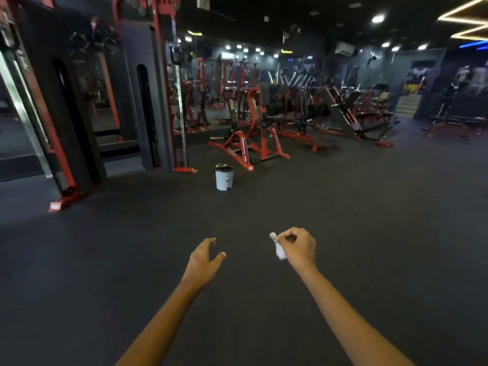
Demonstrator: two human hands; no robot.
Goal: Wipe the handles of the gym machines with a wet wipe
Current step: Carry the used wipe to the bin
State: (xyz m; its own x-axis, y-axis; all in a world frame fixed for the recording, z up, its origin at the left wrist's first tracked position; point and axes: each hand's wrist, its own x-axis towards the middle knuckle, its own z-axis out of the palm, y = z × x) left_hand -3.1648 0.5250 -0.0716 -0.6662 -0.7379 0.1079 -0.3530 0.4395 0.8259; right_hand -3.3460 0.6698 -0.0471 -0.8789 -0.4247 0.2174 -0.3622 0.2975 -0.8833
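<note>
The right hand (297,245) pinches a crumpled wet wipe (278,249) out over the dark floor (369,207), while the left hand (204,256) hangs loose and holds nothing. No handle is within reach, so this looks like a walk between machines. Next probably comes the red machine (253,138) or the bin (224,177) ahead.

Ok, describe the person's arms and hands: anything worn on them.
Both arms are bare right up to the bottom edge of the picture, with no sleeves in view. The left hand and right hand wear no gloves, and no watch, ring or band shows.
</note>
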